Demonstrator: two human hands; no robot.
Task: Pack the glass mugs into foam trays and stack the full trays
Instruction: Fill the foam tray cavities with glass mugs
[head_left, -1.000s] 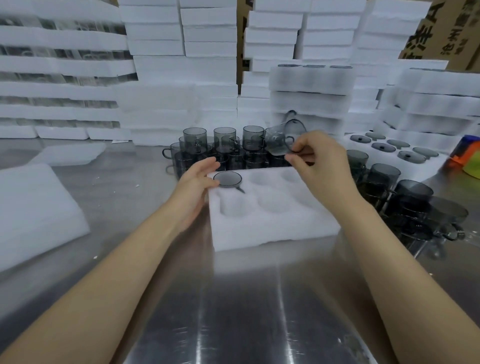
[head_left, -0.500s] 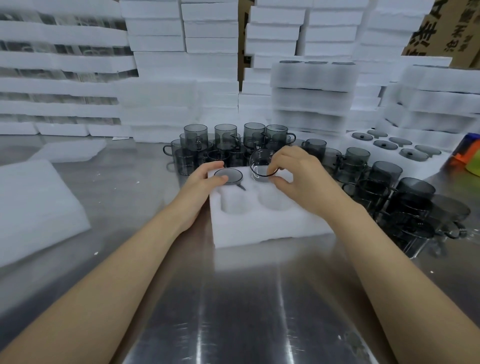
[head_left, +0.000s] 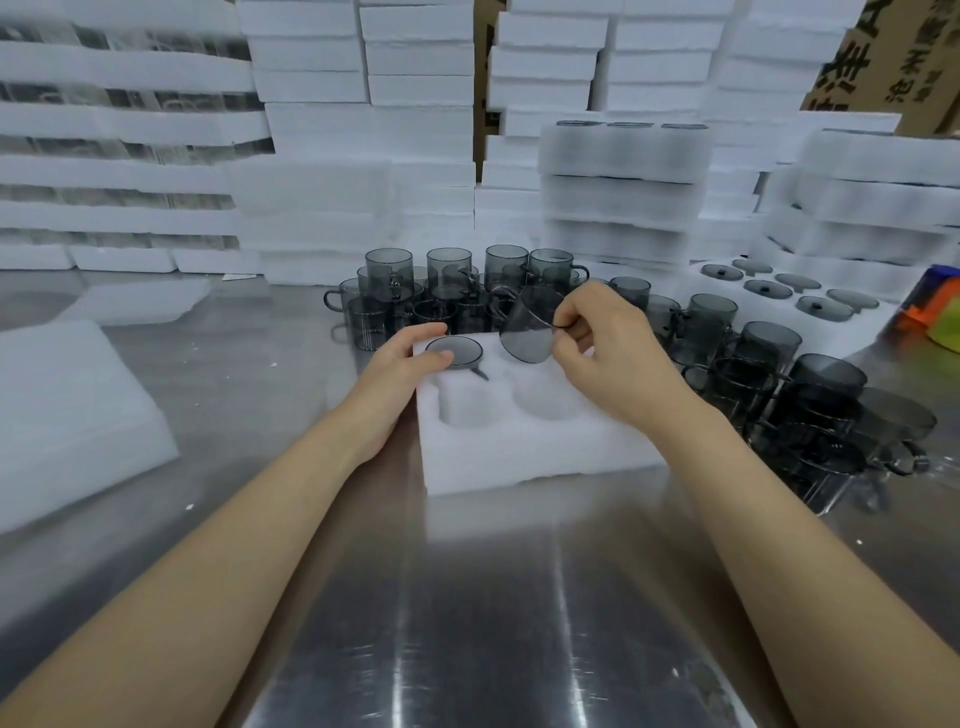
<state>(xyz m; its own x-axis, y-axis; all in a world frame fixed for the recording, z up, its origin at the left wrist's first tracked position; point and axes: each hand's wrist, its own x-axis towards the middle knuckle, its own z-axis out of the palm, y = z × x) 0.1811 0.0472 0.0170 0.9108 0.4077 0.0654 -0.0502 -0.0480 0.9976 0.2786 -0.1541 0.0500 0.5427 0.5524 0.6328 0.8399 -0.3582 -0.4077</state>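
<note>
Right grip (head_left: 608, 358): thumb and fingertips pinching the edge of a smoked glass mug (head_left: 530, 332), wrist bent, forearm reaching in from the lower right. The mug is tilted over the far-middle pocket of the foam tray (head_left: 530, 452). Left grip (head_left: 400, 374): released, laid against the tray's far-left corner, thumb resting on the seated mug (head_left: 454, 352). The tray is on the steel desk (head_left: 467, 597), with loose mugs (head_left: 447, 291) just behind.
</note>
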